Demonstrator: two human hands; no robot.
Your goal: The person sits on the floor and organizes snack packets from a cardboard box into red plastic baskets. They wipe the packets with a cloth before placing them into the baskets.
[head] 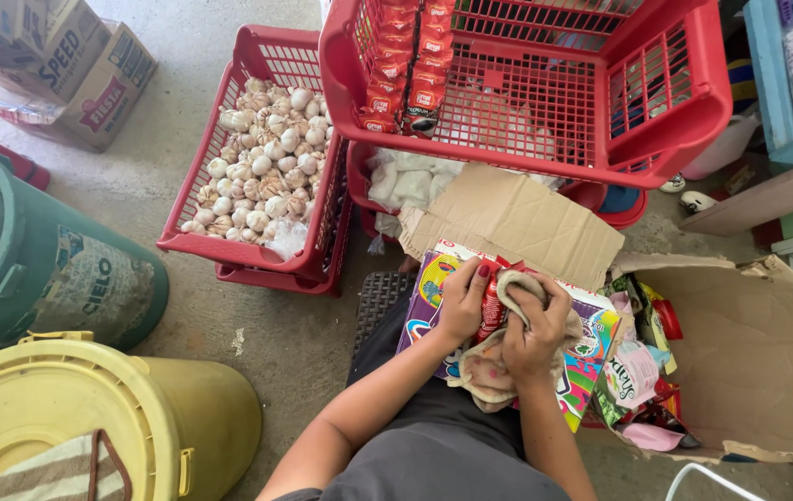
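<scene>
I see the colourful carton lying on the lap. The soft beige cloth bunches under my right hand, clamped on it. My left hand is clamped on the small red packet: light, likely slippery; hold mid-body.

both bare forearms reach forward from the lower edge of the view and draw together, wrists close. the left hand is cupped, knuckles up, fingers curled and closed about something slim, the thumb tucked against it; its nails are painted dark red. the right hand sits just beside the left fingers, touching them, its fingers bent and pinched shut on soft material, thumb pressed toward the left fingertips. both wrists are slightly flexed, elbows bent and set apart, low in the view.
</scene>
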